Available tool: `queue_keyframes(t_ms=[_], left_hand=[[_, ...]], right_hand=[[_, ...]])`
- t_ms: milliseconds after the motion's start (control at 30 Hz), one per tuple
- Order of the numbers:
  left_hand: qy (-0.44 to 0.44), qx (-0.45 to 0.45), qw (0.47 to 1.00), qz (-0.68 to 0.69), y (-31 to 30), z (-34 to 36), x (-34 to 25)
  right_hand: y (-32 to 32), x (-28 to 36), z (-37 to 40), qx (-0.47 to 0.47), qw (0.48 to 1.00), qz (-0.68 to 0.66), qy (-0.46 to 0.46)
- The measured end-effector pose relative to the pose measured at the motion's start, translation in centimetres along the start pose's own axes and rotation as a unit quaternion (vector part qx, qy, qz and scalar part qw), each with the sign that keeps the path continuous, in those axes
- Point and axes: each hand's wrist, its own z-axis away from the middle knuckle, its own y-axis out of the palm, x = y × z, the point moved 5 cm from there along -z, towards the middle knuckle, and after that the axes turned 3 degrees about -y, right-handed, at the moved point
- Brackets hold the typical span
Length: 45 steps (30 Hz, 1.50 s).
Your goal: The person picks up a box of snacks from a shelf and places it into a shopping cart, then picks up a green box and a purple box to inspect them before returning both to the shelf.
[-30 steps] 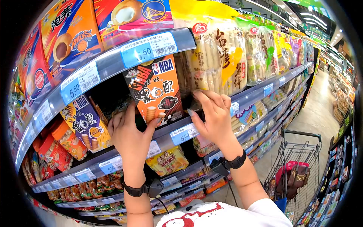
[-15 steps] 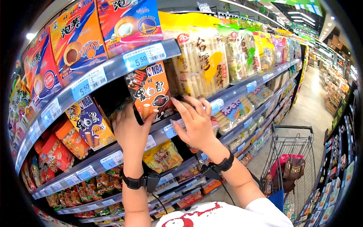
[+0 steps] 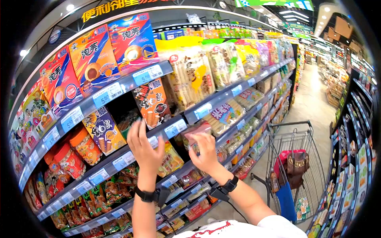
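Note:
My left hand (image 3: 145,147) is open in front of the shelf edge, its fingers stretched up just below the orange and black biscuit box (image 3: 151,105). That box stands upright on the middle shelf, with no hand on it. My right hand (image 3: 207,154) is closed, with fingers and thumb curled at the near edge of a pink snack packet (image 3: 199,130). The packet lies at the shelf front, partly covered by my fingers. To the left of a dark gap stands a purple and yellow biscuit box (image 3: 104,132).
Puff boxes (image 3: 94,59) and large bags of rice crackers (image 3: 191,75) fill the shelf above. Red jars (image 3: 69,160) stand at the left. A wire shopping cart (image 3: 295,125) holding a brown bag (image 3: 297,168) is in the aisle at my right.
Both hands have come away from the orange and black box, which now stands by itself. My right hand has moved down to the pink packet. The view has shifted back.

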Motion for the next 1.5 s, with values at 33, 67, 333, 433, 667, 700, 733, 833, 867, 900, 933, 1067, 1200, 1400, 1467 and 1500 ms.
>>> queue_keyframes(t_ms=[33, 67, 333, 433, 667, 700, 733, 833, 867, 900, 933, 1067, 1200, 1400, 1467, 1500], left_hand=[[0.011, 0.008, 1.0, 0.028, -0.6, 1.5, -1.5], [-0.007, 0.043, 0.997, 0.068, -0.8, 3.1, -3.0], [-0.257, 0.502, 0.76, 0.324, 5.8, 38.5, -6.9], [-0.178, 0.619, 0.712, 0.281, 3.7, 51.4, -7.8], [-0.438, 0.817, 0.281, 0.248, -1.9, 64.4, -7.5], [-0.464, 0.81, 0.271, 0.236, -2.0, 64.2, -7.7], [-0.517, 0.787, 0.249, 0.226, -2.5, 61.2, -8.9], [-0.5, 0.802, 0.209, 0.252, 1.7, 61.1, -11.8], [-0.49, 0.819, 0.195, 0.227, 3.7, 61.0, -13.5], [-0.495, 0.808, 0.215, 0.238, 5.9, 60.9, -15.8], [-0.409, 0.85, 0.256, 0.212, 8.3, 60.7, -17.4], [-0.196, 0.895, 0.294, 0.273, 16.2, 56.9, -30.2], [-0.039, 0.873, 0.289, 0.391, 19.3, 50.2, -43.4], [0.031, 0.836, 0.259, 0.483, 19.0, 43.7, -55.9], [0.039, 0.824, 0.271, 0.496, 19.0, 43.1, -57.4], [0.042, 0.82, 0.284, 0.495, 18.6, 42.0, -58.2]], right_hand=[[-0.2, -0.2, 1.8, 0.011, 1.0, 0.001, 0.025], [-0.1, -0.3, 3.9, 0.024, 0.999, 0.007, 0.045], [-5.1, -3.6, 26.2, 0.374, 0.898, 0.029, 0.231], [-8.5, -4.5, 33.7, 0.37, 0.859, 0.01, 0.355], [-12.6, -6.7, 48.0, 0.388, 0.73, 0.004, 0.562], [-13.5, -6.8, 49.4, 0.375, 0.722, -0.008, 0.582], [-14.8, -6.7, 49.7, 0.347, 0.74, -0.014, 0.576], [-20.2, -7.6, 50.1, 0.274, 0.762, -0.014, 0.587], [-22.4, -8.1, 50.2, 0.263, 0.745, -0.014, 0.613], [-24.9, -8.3, 50.4, 0.252, 0.727, -0.015, 0.639], [-27.4, -8.6, 50.4, 0.219, 0.725, 0.015, 0.653], [-38.5, -7.5, 49.0, 0.063, 0.72, 0.063, 0.688], [-45.7, -10.1, 52.9, -0.217, 0.679, 0.011, 0.701], [-50.8, -11.8, 54.4, -0.268, 0.604, -0.004, 0.751], [-51.7, -12.3, 55.9, -0.259, 0.571, 0.003, 0.779], [-51.9, -12.0, 56.5, -0.253, 0.552, 0.007, 0.795]])
